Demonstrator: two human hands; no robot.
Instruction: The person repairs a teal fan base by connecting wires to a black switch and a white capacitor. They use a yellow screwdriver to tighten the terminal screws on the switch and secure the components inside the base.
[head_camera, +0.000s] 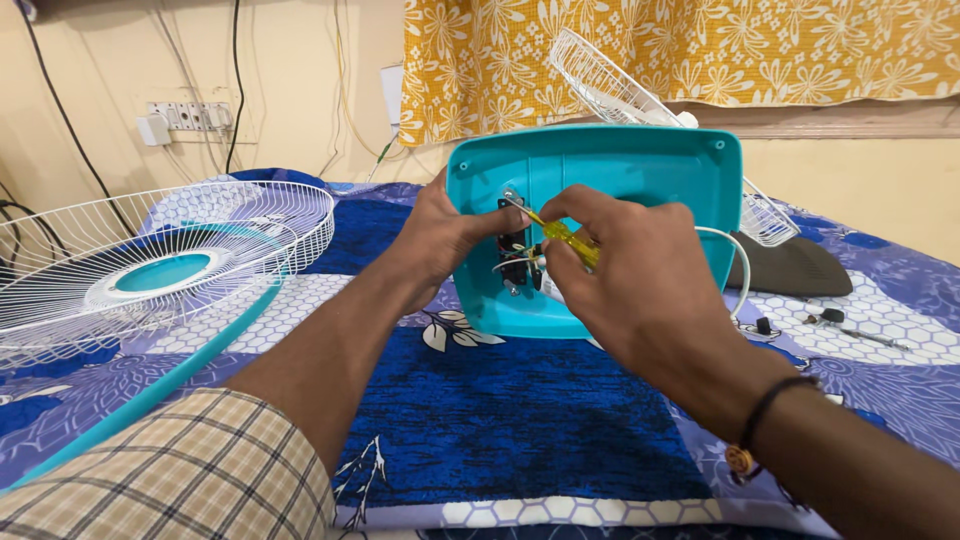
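- The teal fan base (620, 170) stands tilted on its edge near the middle of the bed (520, 420), underside facing the person.
- Left hand (435, 240): grip clamped on the left rim of the fan base, thumb resting beside the black switch block (517, 258).
- Right hand (630, 270): grip closed around the yellow-handled screwdriver (565, 238), its tip at the switch block.
- A white cord (738, 262) runs from the base's right side.
- A white wire fan guard (160, 260) with a teal centre lies at the bed's left edge.
- A second screwdriver (850, 326) lies near the right edge.
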